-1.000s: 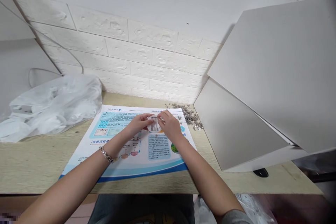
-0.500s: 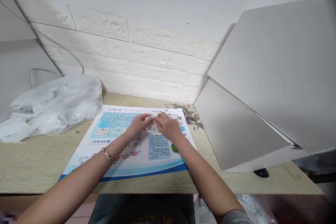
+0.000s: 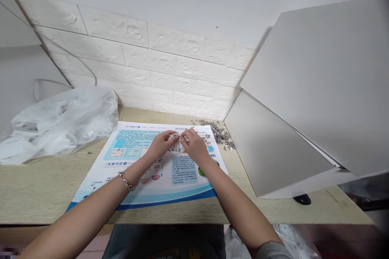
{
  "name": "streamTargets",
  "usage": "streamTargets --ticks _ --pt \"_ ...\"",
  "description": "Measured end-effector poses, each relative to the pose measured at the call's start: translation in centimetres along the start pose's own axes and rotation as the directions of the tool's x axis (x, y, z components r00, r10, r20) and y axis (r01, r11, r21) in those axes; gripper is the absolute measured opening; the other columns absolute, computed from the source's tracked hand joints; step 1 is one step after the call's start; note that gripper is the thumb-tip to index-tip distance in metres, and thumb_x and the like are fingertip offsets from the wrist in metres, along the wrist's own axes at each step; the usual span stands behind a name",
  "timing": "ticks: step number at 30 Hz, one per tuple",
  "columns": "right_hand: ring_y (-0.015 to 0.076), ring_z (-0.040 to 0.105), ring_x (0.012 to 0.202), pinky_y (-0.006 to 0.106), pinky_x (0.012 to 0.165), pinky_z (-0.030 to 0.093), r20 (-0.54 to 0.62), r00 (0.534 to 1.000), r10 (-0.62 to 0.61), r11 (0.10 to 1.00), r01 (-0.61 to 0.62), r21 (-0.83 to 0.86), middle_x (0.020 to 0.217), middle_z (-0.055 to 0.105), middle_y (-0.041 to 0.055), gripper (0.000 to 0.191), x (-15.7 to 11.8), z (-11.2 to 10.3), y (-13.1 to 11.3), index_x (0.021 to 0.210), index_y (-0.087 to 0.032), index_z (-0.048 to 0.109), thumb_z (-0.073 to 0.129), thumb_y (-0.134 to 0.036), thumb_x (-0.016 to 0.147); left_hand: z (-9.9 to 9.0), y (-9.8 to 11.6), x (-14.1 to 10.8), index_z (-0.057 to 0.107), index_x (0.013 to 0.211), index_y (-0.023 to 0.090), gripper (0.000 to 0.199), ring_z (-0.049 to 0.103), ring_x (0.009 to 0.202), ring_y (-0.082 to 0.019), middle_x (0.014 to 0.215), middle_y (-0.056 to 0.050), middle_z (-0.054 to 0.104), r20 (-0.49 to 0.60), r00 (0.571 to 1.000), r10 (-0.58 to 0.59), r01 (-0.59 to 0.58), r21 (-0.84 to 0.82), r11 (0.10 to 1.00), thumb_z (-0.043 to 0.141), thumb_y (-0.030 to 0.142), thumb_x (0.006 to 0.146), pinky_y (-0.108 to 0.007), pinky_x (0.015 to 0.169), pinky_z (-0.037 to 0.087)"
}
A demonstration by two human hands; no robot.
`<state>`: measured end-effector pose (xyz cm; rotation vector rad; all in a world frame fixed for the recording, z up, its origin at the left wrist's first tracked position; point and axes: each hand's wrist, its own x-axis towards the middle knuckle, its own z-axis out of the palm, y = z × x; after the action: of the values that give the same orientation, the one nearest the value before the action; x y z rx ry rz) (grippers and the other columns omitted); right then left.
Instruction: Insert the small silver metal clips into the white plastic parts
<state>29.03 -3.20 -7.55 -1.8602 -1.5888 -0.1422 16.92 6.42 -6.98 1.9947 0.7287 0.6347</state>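
Note:
A small round white plastic piece (image 3: 176, 148) with ribs or slots on its face is held up between both hands, over a printed sheet (image 3: 146, 194). My left hand (image 3: 161, 145) grips its left edge, thumb on the face. My right hand (image 3: 194, 144) has its thumb and fingertips pinched together at the upper right of the piece; whether a small part sits in that pinch is too small to make out. Beyond the right hand lies a pile of small metal clips or fittings (image 3: 220, 132), partly on the sheet's corner.
On the left of the wooden table (image 3: 36, 186) rests a clear plastic bag (image 3: 67, 121) of white parts. A large white panel box (image 3: 273, 149) stands at the right, a black object (image 3: 302, 199) under its edge. A white brick-patterned wall (image 3: 170, 64) closes the back.
The right thumb and fingers have shifted slightly on the round piece, and a bit more of its ribbed face shows. Both arms stay nearly where they were.

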Motion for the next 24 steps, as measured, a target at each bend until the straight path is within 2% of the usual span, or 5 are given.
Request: streamTargets --ticks 7,11,15,19,24 --pt "0.0152 0.053 0.079 0.026 0.068 0.043 -0.050 0.998 0.050 0.975 -0.037 0.221 0.083 0.057 0.0036 0.012 0.3 -0.2 -0.2 0.077 -0.020 0.054 0.043 -0.023 0.080 0.0 0.1 -0.2 0.063 0.090 0.020 0.031 0.043 0.053 -0.012 0.057 0.003 0.052 -0.019 0.999 0.031 -0.030 0.080 0.996 0.047 0.042 0.075 -0.024 0.052 0.033" --pt "0.0135 0.054 0.069 0.025 0.060 0.043 -0.034 0.965 0.259 0.882 -0.222 0.416 0.081 0.060 0.0019 0.015 0.6 -0.6 -0.7 0.080 -0.020 0.058 0.051 -0.032 0.075 -0.1 0.3 -0.4 0.061 0.087 0.020 0.027 0.049 0.059 -0.013 0.068 0.001 0.059 -0.046 0.997 0.065 -0.063 0.049 0.997 0.048 0.041 0.076 -0.024 0.055 0.036" --pt "0.0106 0.049 0.055 0.022 0.049 0.039 0.120 0.904 0.411 0.733 -0.406 0.546 0.067 0.058 -0.0003 0.023 0.9 -0.9 -0.7 0.077 -0.018 0.062 0.059 -0.039 0.068 -0.1 0.6 -0.7 0.060 0.085 0.019 0.024 0.053 0.066 -0.014 0.076 -0.001 0.063 -0.069 0.993 0.093 -0.092 0.019 0.996 0.049 0.038 0.077 -0.024 0.060 0.039" --pt "0.0093 0.046 0.051 0.021 0.048 0.038 0.177 0.883 0.435 0.671 -0.449 0.590 0.057 0.053 -0.0029 0.025 1.2 -1.0 -0.5 0.073 -0.017 0.061 0.064 -0.040 0.063 0.0 0.4 -0.8 0.060 0.082 0.019 0.023 0.054 0.066 -0.015 0.074 -0.001 0.063 -0.082 0.991 0.110 -0.112 -0.020 0.993 0.049 0.038 0.077 -0.024 0.060 0.039" --pt "0.0120 0.054 0.058 0.023 0.052 0.042 0.215 0.885 0.413 0.653 -0.452 0.608 0.066 0.059 -0.0004 0.026 1.0 -0.6 -0.3 0.075 -0.017 0.059 0.061 -0.041 0.067 0.4 0.0 -0.6 0.061 0.086 0.018 0.024 0.056 0.076 -0.017 0.083 -0.003 0.065 -0.061 0.995 0.079 -0.085 -0.098 0.992 0.049 0.036 0.077 -0.025 0.064 0.042"
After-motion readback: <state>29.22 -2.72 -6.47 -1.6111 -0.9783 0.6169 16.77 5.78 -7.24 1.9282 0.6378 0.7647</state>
